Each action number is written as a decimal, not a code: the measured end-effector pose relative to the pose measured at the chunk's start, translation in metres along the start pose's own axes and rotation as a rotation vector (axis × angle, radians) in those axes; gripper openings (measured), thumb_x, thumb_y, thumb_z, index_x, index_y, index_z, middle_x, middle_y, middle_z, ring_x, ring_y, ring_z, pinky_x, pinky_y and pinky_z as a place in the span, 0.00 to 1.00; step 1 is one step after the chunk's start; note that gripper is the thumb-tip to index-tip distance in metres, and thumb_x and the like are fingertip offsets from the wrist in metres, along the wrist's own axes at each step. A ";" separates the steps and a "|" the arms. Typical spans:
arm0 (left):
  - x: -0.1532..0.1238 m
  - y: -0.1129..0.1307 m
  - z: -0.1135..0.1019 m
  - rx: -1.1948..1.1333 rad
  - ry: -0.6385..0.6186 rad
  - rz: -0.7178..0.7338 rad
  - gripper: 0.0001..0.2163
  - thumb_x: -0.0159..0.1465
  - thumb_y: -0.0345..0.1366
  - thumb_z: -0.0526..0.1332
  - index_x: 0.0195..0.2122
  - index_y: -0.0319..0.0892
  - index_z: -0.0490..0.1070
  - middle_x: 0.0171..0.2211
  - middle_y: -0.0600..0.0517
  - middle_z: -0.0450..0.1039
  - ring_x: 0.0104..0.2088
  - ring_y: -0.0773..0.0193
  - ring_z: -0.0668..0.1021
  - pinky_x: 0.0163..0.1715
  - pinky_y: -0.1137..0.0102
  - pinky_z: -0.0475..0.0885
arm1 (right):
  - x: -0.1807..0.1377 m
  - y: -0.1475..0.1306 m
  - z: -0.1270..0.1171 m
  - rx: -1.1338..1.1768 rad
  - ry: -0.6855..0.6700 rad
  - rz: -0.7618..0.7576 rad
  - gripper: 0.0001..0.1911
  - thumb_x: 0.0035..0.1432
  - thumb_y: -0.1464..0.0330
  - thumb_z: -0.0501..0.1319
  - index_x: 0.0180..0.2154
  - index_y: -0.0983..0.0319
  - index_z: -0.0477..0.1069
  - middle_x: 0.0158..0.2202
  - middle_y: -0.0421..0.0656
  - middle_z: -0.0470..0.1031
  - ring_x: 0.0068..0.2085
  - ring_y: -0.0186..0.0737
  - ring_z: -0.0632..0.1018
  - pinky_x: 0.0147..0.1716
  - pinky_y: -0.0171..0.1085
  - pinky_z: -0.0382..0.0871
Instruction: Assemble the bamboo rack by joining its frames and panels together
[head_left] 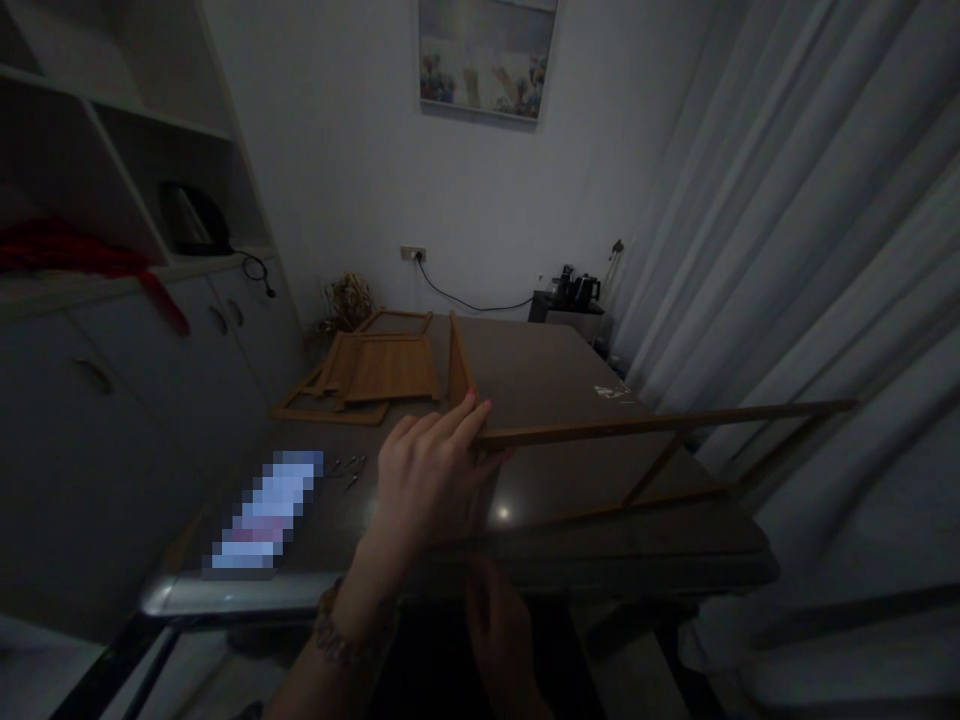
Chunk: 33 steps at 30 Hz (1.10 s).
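My left hand point(431, 465), with a bracelet at the wrist, is closed on a corner of a wooden frame point(622, 428). The frame's long rail runs to the right, past the table's edge, with crosspieces hanging below it. At the same corner a narrow wooden panel point(459, 365) stands on edge, pointing away from me. Below, at the table's front edge, my right hand point(501, 620) is in shadow with its fingers curled; whether it holds anything is hidden. Several small screws point(351, 468) lie on the table left of my left hand.
Flat wooden pieces, including a slatted panel point(386, 368), lie at the left of the dark table point(517, 350). A blurred bright phone-like screen point(266, 515) is near the front left. Cabinets point(142, 350) stand left, a curtain point(787, 250) hangs right.
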<state>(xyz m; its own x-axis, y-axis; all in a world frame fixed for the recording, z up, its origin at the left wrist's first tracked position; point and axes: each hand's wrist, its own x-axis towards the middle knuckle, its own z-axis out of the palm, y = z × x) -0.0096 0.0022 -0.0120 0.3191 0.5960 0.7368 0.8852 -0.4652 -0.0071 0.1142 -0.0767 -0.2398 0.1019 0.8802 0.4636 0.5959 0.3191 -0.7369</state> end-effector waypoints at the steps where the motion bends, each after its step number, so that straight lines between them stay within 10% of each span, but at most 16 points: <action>1: 0.000 0.000 0.000 -0.001 0.005 0.002 0.22 0.61 0.49 0.61 0.54 0.46 0.69 0.53 0.53 0.74 0.38 0.57 0.80 0.34 0.59 0.70 | 0.000 0.001 0.000 -0.033 0.008 -0.035 0.15 0.65 0.66 0.52 0.47 0.59 0.74 0.43 0.47 0.81 0.43 0.45 0.82 0.43 0.39 0.75; 18: 0.001 0.001 -0.001 0.001 0.009 0.018 0.22 0.61 0.49 0.61 0.53 0.45 0.70 0.53 0.52 0.74 0.37 0.57 0.80 0.33 0.60 0.69 | 0.006 -0.016 -0.010 0.337 -0.132 0.358 0.20 0.67 0.54 0.48 0.51 0.58 0.68 0.27 0.37 0.73 0.28 0.36 0.75 0.31 0.31 0.69; 25: 0.001 0.001 -0.001 0.006 0.009 0.007 0.22 0.62 0.50 0.60 0.54 0.46 0.70 0.53 0.52 0.73 0.38 0.57 0.80 0.33 0.60 0.69 | 0.009 -0.018 -0.016 0.364 -0.108 0.318 0.17 0.65 0.57 0.54 0.47 0.57 0.74 0.45 0.44 0.79 0.46 0.42 0.78 0.45 0.34 0.71; 33: 0.002 0.001 -0.002 -0.024 0.006 0.012 0.22 0.61 0.49 0.61 0.53 0.45 0.70 0.52 0.49 0.75 0.37 0.56 0.80 0.33 0.59 0.70 | 0.007 -0.017 -0.011 0.276 -0.020 0.276 0.14 0.64 0.60 0.56 0.47 0.57 0.74 0.43 0.44 0.80 0.44 0.42 0.80 0.43 0.34 0.73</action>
<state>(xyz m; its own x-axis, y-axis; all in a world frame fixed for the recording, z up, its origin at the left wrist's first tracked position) -0.0083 0.0017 -0.0093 0.3279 0.5861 0.7410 0.8726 -0.4884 0.0001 0.1135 -0.0797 -0.2181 0.2115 0.9519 0.2217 0.3108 0.1496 -0.9386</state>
